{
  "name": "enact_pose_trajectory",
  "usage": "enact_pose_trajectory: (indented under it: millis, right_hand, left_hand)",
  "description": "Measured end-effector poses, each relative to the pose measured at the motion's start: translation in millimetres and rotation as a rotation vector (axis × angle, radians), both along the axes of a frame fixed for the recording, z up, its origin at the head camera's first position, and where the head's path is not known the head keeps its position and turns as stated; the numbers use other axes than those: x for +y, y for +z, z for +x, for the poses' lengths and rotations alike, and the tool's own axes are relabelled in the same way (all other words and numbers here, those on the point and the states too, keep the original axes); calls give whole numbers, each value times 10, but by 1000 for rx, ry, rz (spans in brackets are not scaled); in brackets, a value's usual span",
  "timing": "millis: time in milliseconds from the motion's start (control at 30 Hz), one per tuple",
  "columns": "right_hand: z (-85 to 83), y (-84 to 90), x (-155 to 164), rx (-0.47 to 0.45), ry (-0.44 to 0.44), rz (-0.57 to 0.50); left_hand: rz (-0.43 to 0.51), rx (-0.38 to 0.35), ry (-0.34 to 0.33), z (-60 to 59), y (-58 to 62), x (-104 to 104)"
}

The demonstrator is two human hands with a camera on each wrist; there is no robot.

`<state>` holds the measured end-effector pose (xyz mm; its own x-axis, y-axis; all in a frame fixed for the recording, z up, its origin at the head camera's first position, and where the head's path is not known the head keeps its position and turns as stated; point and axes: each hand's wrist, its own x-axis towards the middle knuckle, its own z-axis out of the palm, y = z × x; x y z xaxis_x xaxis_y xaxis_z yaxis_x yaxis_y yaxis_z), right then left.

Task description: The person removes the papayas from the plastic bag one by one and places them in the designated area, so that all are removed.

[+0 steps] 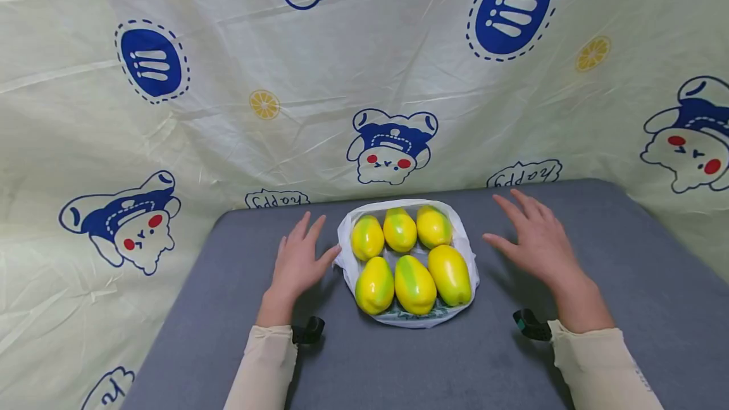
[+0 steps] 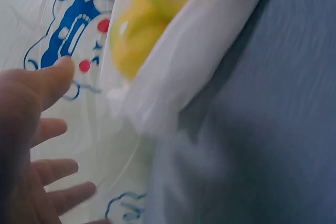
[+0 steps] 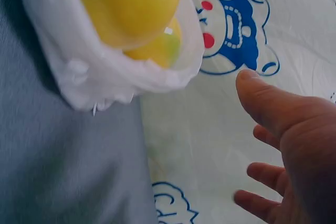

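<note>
Several yellow fruits with green streaks (image 1: 415,285), mango-like in shape, lie in two rows inside a shallow container lined with white plastic (image 1: 468,247). My left hand (image 1: 299,261) hovers just left of it, fingers spread and thumb close to the crumpled edge. In the left wrist view, a gap separates that thumb (image 2: 55,80) from the white plastic (image 2: 181,59). On the other side, farther from the container, my right hand (image 1: 538,239) is held with fingers extended and nothing in it. The right wrist view shows its thumb (image 3: 262,98) apart from the plastic (image 3: 63,61).
Under everything is a dark grey table surface (image 1: 455,359). A pale curtain (image 1: 319,138) printed with cartoon bears hangs behind its far edge and along the left side. Each wrist wears a black strap device, such as the left one (image 1: 309,330).
</note>
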<state>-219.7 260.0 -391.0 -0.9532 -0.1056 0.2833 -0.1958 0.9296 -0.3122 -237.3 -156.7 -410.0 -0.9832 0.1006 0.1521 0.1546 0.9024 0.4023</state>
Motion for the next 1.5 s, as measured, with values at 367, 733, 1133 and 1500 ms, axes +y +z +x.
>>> enact_pose_trajectory:
  millis: [367,733,1133,1500]
  right_hand:
    - [44,112,-299,-218,158,-201]
    - [82,50,-460,-362,330,-322]
    - [60,-3,-604,-384,383,-257]
    - [64,-58,-649,-405,377,-219]
  left_hand:
    - [398,-63,-22,-20,-179,249]
    - [751,-122,-18,-62,-353,337]
    - [948,-142,-19,-92,-495,354]
    - [941,-135,-60,-108,-559,356]
